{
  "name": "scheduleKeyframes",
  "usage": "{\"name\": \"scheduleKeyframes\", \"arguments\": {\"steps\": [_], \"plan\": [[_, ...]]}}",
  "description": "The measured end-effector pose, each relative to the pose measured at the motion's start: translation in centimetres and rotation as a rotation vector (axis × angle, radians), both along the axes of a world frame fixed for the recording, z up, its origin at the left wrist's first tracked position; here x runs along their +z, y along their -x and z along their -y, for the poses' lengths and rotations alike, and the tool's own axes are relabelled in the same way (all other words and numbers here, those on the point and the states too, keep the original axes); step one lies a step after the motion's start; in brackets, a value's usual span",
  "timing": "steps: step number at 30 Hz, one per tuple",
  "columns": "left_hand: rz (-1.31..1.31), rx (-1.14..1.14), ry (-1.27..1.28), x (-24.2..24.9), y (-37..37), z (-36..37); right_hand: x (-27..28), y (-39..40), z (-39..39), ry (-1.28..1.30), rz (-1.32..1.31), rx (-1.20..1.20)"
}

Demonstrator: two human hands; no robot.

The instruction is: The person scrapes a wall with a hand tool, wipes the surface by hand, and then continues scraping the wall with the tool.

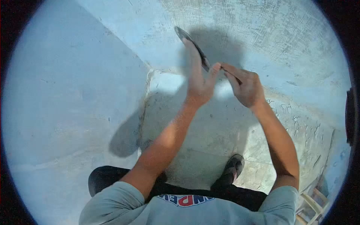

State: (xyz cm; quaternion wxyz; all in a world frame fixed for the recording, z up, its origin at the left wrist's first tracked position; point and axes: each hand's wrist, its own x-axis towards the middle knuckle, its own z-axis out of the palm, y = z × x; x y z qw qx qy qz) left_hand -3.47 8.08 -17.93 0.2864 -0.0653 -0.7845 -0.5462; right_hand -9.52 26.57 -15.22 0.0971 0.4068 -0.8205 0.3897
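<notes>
A thin dark disc-like object [191,43], seen nearly edge-on, is tilted in front of the blue wall. My left hand [199,84] is against its underside, with the fingers stretched along it and the thumb apart, pointing toward my right hand. My right hand [247,86] is closed on a thin brown handle-like piece [232,75], whose tip is close to my left thumb. Whether this piece joins the dark object cannot be made out. Both hands are raised in front of the wall, above the floor.
Blue walls [75,75] meet at a corner on the left, and a scratched wall [285,37] spans the top. Below lies a worn grey floor [210,131]. My sandalled foot [235,165] is near the bottom middle. A pale frame [311,204] stands at the lower right.
</notes>
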Motion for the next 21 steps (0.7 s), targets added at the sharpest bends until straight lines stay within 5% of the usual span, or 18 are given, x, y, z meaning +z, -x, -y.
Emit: {"name": "scheduleKeyframes", "arguments": {"steps": [4, 6, 10, 18, 21], "plan": [[-0.002, 0.094, 0.007, 0.7, 0.4, 0.4, 1.2, 0.1, 1.6, 0.011, 0.071, -0.006], [-0.002, -0.050, -0.306, 1.2, 0.2, 0.7, 1.8, -0.1, 2.8, 0.018, 0.109, 0.016], [-0.001, 0.096, 0.048, 0.1, 0.2, -0.3, 0.6, 0.1, 0.4, 0.041, -0.017, -0.028], [0.043, 0.070, -0.129, 1.6, -0.8, 0.8, 2.1, -1.4, 2.4, -0.103, 0.178, -0.060], [-0.014, 0.105, 0.046, 0.1, -0.6, 0.5, 0.8, -0.7, 0.5, 0.024, 0.098, -0.003]]}}
